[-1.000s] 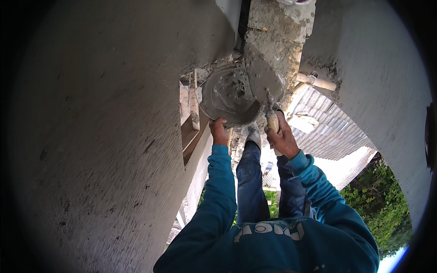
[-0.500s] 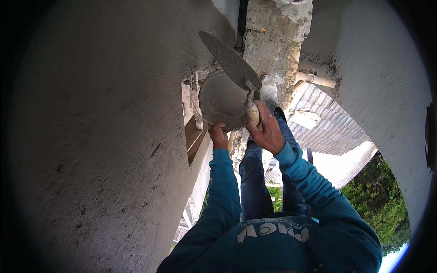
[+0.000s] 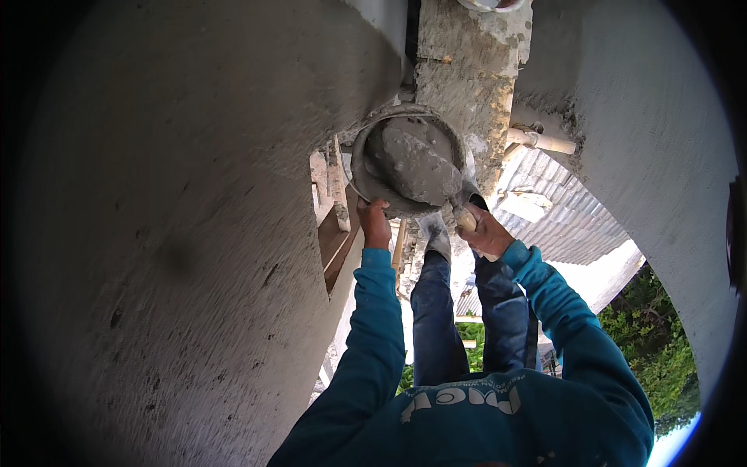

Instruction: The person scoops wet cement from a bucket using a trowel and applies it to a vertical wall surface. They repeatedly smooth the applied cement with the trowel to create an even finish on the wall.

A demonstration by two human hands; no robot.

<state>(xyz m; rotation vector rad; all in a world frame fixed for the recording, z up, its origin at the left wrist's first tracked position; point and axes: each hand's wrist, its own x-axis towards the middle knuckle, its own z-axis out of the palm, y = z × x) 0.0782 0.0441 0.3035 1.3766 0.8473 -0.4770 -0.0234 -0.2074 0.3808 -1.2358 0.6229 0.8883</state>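
Grey wet mortar lies in a round bucket, its mouth tipped toward me. My left hand grips the bucket's near rim at its left side, fingers closed. In my right hand is the pale wooden handle of a trowel. The trowel's blade reaches into the bucket and is coated with mortar, so its edges are hard to make out.
A rough plastered wall fills the left, with a gap beside the bucket. Beyond is a mortar-stained plank with another container. A pole crosses at right, above a corrugated roof lower down. A curved wall stands right.
The trowel has come down from above the bucket into the mortar, and my right hand has moved right and slightly nearer. The bucket has shifted a little right and its inside now shows.
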